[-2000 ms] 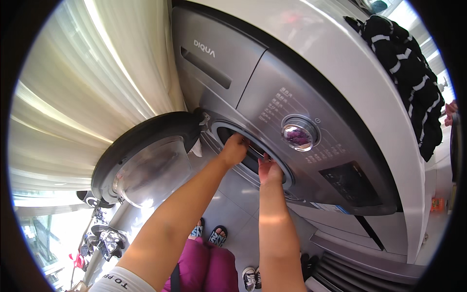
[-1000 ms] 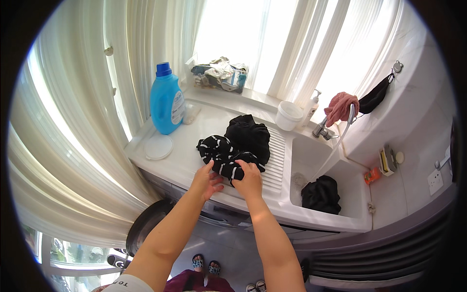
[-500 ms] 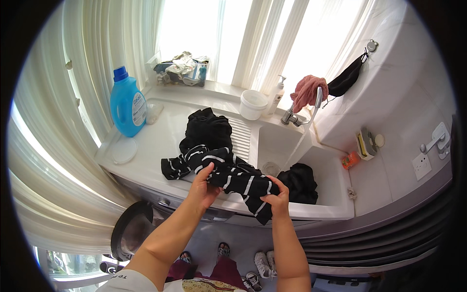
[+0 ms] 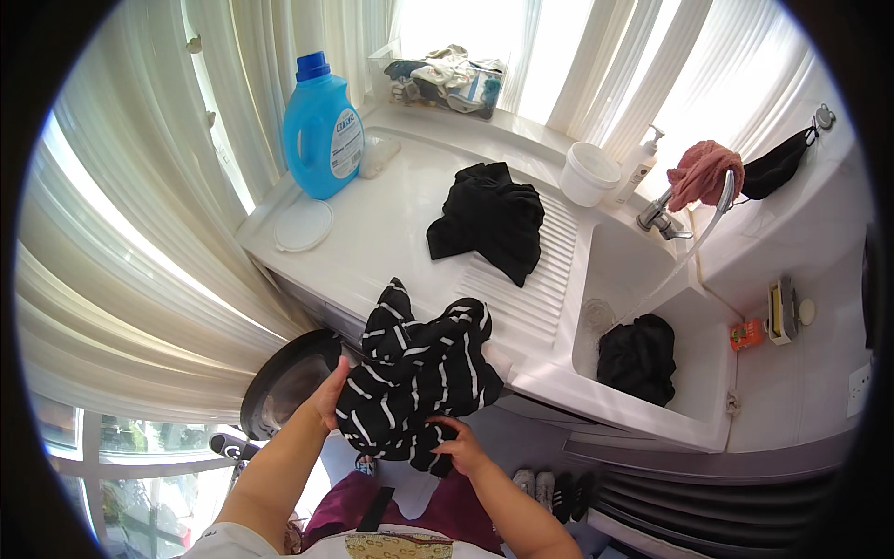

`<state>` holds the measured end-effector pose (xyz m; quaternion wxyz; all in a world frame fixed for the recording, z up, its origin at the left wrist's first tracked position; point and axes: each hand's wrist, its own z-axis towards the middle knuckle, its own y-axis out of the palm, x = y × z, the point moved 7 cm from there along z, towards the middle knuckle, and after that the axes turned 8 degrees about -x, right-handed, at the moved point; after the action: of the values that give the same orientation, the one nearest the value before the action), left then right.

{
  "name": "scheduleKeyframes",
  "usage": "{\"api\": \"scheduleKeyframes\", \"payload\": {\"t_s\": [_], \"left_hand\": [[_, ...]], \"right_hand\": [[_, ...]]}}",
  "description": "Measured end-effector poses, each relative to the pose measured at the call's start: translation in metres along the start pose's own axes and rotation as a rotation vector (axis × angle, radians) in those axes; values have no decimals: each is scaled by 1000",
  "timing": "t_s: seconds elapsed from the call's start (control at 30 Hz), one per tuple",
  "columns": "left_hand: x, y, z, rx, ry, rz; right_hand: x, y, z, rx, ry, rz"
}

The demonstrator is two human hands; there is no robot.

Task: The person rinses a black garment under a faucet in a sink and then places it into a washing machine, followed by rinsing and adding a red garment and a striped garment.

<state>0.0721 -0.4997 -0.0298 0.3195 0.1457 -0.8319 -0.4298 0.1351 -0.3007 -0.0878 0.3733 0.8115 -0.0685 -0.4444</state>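
A black garment with white stripes [image 4: 424, 373] hangs bunched in front of the counter's near edge, held between my two hands. My left hand [image 4: 331, 393] grips its left side, with most of the fingers hidden behind the cloth. Lower down, my right hand [image 4: 460, 447] is closed on the garment's bottom edge, thumb and fingers around the fabric. A plain black garment [image 4: 489, 219] lies crumpled on the counter, partly over the ribbed drainboard [image 4: 535, 303]. Another black cloth [image 4: 639, 360] sits in the sink [image 4: 700, 410], where water runs from the faucet [image 4: 715, 219].
A blue detergent bottle [image 4: 321, 130], a round white lid [image 4: 304, 225], a white tub [image 4: 589, 174] and a pump bottle [image 4: 638, 168] stand or lie on the counter. Below its left front, a round machine door [image 4: 291, 384] hangs open. Shoes [image 4: 545, 491] rest on the floor.
My hands have brought the striped garment left and toward me, off the counter and the plain black garment. My view has shifted left.
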Motion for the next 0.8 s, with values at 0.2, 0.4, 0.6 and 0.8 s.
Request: {"api": "scheduleKeyframes", "payload": {"t_s": [0.2,0.4,0.6,0.8], "left_hand": [[-4,-25,-31,-235,-169,292],[-70,-197,-20,98,-126,250],[-95,-333,67,265,77,-15],[-22,-328,203,4,304,-260]], "right_hand": [[96,-22,18,293,-69,460],[247,-24,60,495,181,611],[324,-99,147,458,123,542],[239,-198,251,571,-252,609]]}}
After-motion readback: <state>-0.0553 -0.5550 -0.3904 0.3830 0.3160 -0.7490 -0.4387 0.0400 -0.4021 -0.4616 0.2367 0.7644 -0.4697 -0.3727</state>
